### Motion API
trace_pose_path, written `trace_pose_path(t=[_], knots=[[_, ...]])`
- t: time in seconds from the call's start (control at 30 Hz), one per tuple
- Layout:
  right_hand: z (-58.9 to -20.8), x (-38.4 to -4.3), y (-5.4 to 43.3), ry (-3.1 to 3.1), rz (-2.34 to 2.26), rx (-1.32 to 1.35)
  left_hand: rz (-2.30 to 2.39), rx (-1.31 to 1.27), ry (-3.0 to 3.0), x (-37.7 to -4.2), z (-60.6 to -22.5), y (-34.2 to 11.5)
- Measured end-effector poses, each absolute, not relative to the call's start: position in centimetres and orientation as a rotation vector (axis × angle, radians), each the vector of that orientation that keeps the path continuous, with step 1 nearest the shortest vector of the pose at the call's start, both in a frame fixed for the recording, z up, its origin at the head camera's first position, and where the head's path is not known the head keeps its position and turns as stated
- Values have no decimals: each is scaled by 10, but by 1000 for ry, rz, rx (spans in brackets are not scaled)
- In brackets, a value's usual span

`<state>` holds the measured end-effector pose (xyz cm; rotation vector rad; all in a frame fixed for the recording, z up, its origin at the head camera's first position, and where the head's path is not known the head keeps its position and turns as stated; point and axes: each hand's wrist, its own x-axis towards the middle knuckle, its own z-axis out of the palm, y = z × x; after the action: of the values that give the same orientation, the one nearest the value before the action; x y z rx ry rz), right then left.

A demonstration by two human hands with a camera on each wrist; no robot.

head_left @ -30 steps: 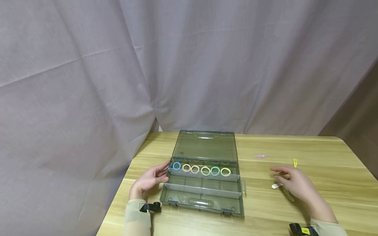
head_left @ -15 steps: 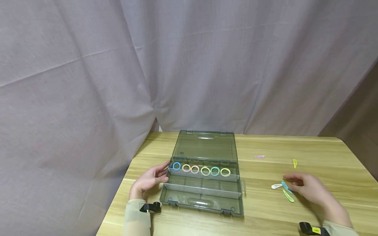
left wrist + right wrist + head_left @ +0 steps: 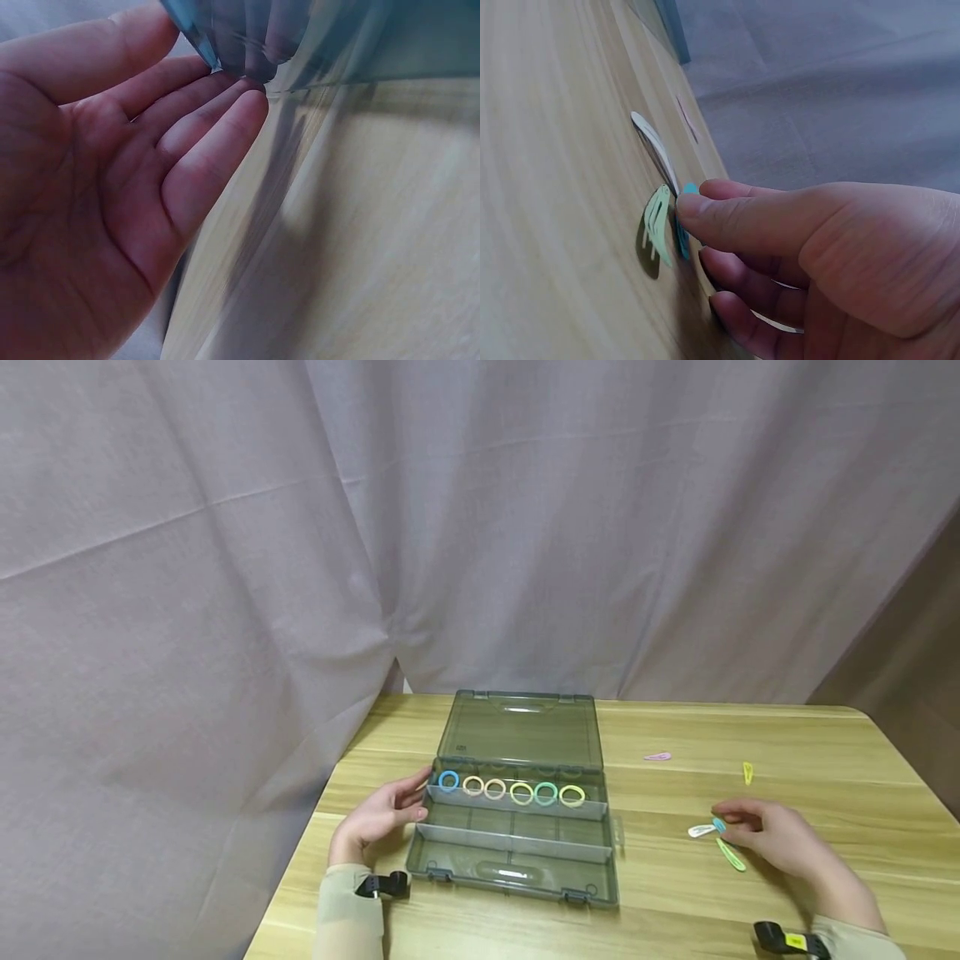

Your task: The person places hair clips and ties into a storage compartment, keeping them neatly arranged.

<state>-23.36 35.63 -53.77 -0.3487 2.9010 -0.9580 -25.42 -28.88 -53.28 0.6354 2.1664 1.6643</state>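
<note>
My left hand (image 3: 378, 817) rests against the left side of a see-through grey-green organizer box (image 3: 517, 900), whose lid lies open toward the back. In the left wrist view its fingers (image 3: 217, 150) are nearly straight, with tips at the box wall (image 3: 397, 37). At the right, my right hand (image 3: 780, 843) pinches a blue snap hair clip (image 3: 682, 244) between thumb and forefinger, low over the table. Beside it lie a white hair clip (image 3: 702, 831) and a green hair clip (image 3: 731, 855).
Hair ties in several colours, among them a blue hair tie (image 3: 441, 783), stand in a row in the box's rear section. Farther back on the wooden table (image 3: 675, 910) lie a pink hair clip (image 3: 657, 757) and a yellow hair clip (image 3: 747, 772). A grey curtain (image 3: 525, 527) hangs behind.
My right hand has moved right and toward me, uncovering the yellow and green clips, then shifted slightly left and pinched the blue hair clip. The left hand stays at the box.
</note>
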Motion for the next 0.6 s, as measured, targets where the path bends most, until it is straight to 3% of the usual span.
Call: trace_pose_path(t=[0.6], knots=[[-537,-235,353,2916,-939,-258,1668,635,2162,-254,-532,-288]])
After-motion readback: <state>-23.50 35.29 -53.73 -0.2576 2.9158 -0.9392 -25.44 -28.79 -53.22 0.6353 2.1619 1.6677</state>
